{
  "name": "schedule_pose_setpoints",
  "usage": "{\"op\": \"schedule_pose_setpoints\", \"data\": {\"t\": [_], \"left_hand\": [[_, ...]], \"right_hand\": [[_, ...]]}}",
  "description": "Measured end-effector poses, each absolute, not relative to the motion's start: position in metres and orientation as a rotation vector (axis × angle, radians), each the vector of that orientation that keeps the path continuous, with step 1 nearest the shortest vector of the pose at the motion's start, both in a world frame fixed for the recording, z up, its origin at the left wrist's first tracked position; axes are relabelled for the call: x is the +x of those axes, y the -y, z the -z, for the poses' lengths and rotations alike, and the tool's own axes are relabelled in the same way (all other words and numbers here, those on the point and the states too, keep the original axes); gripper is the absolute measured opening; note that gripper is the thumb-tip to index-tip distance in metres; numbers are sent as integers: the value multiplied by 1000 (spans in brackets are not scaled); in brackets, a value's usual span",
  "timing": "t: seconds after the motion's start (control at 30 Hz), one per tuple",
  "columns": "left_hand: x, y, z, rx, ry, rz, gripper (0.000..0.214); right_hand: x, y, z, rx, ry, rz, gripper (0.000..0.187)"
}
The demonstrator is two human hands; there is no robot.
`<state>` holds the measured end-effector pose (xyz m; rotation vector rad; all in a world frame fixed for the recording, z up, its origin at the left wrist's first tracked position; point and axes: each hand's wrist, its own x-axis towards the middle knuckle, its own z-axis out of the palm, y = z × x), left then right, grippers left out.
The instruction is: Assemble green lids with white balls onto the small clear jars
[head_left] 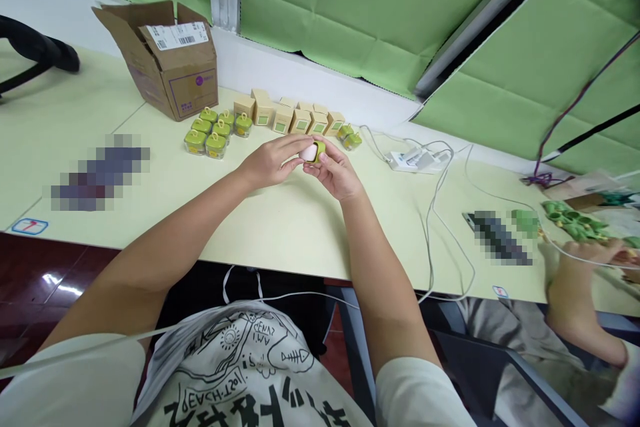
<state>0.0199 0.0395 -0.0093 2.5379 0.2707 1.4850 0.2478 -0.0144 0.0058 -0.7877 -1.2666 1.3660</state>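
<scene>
My left hand and my right hand meet above the pale table, fingers pinched together on one small item that is pink-white on one side and green on the other. Just beyond them lies a cluster of several green-lidded clear cases. A row of several small tan boxes stands behind that. Two more green cases rest right of the row.
An open cardboard box stands at the back left. A white power strip with cables trails across the right side. Another person's arm and green parts occupy the far right edge.
</scene>
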Motion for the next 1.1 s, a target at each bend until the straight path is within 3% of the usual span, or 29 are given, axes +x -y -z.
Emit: {"op": "schedule_pose_setpoints", "data": {"t": [0.53,0.77,0.97,1.1], "left_hand": [[22,-35,4,2415,-243,-1542,37],[24,-27,0,2634,-298,-1418,45],[33,-11,-4,2899,-207,-1414,22],[36,-5,-5,2930,-212,-1452,14]], "right_hand": [[245,19,-11,-759,1215,-1411,61],[250,16,-12,-793,1250,-1558,50],[249,14,-5,-822,1242,-1715,28],[249,14,-2,-795,1207,-1719,26]]}}
